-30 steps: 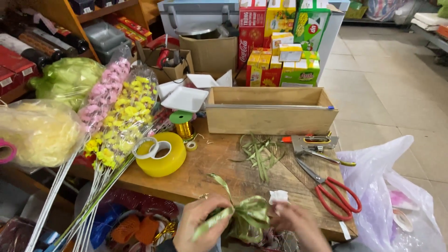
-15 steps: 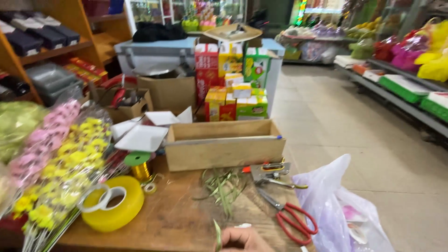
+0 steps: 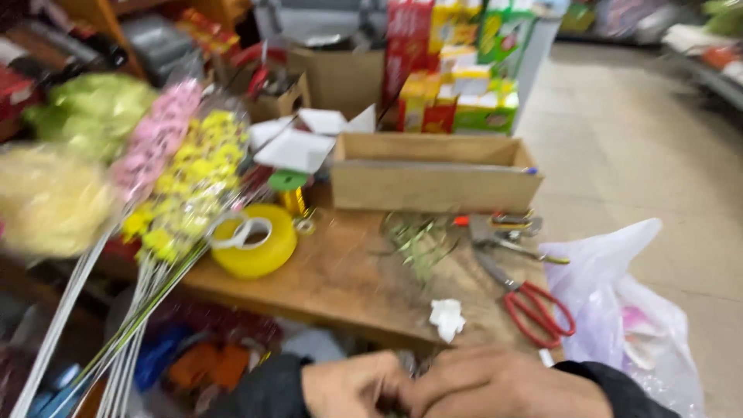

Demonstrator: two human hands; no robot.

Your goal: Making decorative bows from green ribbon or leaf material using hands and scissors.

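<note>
Meeting at the near edge of the wooden worktop [image 3: 340,271], the left hand [image 3: 352,385] and right hand [image 3: 503,383] press close together, fingers curled inward, though blur hides whether they pinch anything. A small crumpled white scrap [image 3: 447,318] lies on the worktop just beyond the right hand's fingers, apart from them. Farther off lie red-handled scissors [image 3: 534,306] to the right, green leaf trimmings [image 3: 418,236] in the middle, and a yellow tape roll [image 3: 255,244] to the left beside wrapped yellow flowers [image 3: 182,193].
</note>
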